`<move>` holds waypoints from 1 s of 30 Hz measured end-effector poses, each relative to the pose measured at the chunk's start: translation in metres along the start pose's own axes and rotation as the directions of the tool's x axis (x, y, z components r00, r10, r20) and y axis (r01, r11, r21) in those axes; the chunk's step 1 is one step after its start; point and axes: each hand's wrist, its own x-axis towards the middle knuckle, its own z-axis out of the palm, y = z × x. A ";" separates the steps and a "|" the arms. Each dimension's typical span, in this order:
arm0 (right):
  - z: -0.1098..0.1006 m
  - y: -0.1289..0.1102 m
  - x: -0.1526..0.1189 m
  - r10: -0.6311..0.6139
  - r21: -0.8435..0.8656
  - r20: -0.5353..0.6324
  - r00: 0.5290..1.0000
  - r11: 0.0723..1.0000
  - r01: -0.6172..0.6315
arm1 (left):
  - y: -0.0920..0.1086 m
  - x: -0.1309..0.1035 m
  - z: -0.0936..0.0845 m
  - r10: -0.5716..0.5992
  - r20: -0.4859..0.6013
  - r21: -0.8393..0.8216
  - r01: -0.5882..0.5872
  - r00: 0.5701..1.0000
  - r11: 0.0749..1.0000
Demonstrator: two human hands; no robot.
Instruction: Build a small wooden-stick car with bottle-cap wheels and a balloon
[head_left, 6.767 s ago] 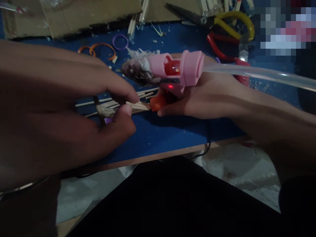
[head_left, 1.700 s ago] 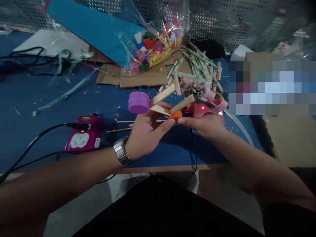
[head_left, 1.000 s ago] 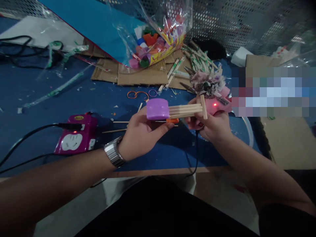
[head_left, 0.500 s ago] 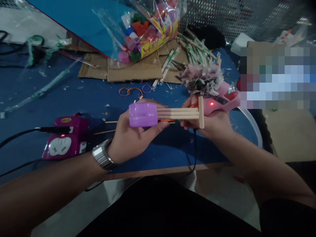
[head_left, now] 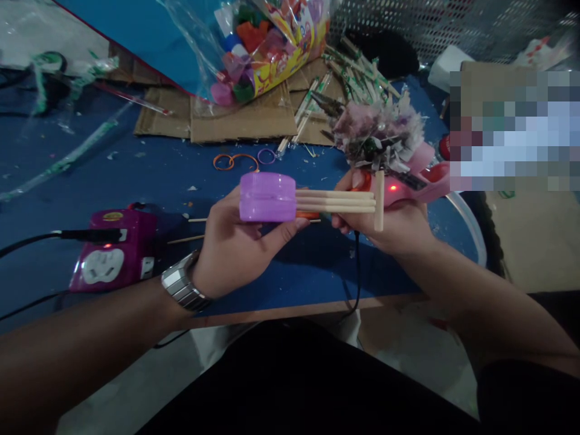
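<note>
Pinching a small orange plastic piece [head_left: 308, 215] with the left hand [head_left: 240, 241], with fingers mostly hidden; so holding up a frame of pale round wooden sticks [head_left: 335, 201], ending in a chunky glossy purple plastic cap [head_left: 267, 197] and, well right of that cap, in a short wooden crosspiece [head_left: 379, 200]. Wrapping the right hand [head_left: 399, 223] around a pink plastic glue gun [head_left: 392, 198], right of the cap and glowing with a red light. Overlapping crosspiece and hand in view, without showing whether touching. Probably risking a burn by letting the gun's front end, matted with a shaggy grey-pink clump [head_left: 380, 136], brush the fingers; risking a cracked joint by snagging the crosspiece on that clump; risking a twist by pinching mainly the orange piece. Leaving thin loose sticks [head_left: 185, 239] lying left of the cap, linked orange rings [head_left: 223, 162] beyond it, and a magenta plastic power adapter [head_left: 122, 257] farther left.
</note>
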 end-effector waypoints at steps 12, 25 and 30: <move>0.010 0.010 0.001 -0.061 0.117 -0.075 0.995 0.991 0.070 | -0.004 -0.003 0.003 0.203 0.042 0.244 -0.207 0.978 0.948; 0.020 0.011 0.001 0.013 0.100 -0.145 0.989 0.995 0.001 | 0.001 -0.003 0.011 0.051 0.151 0.187 -0.079 0.987 0.979; 0.019 0.006 0.002 -0.006 -0.011 -0.150 0.989 1.000 0.004 | 0.005 -0.006 0.013 0.006 0.159 0.204 -0.039 0.987 0.978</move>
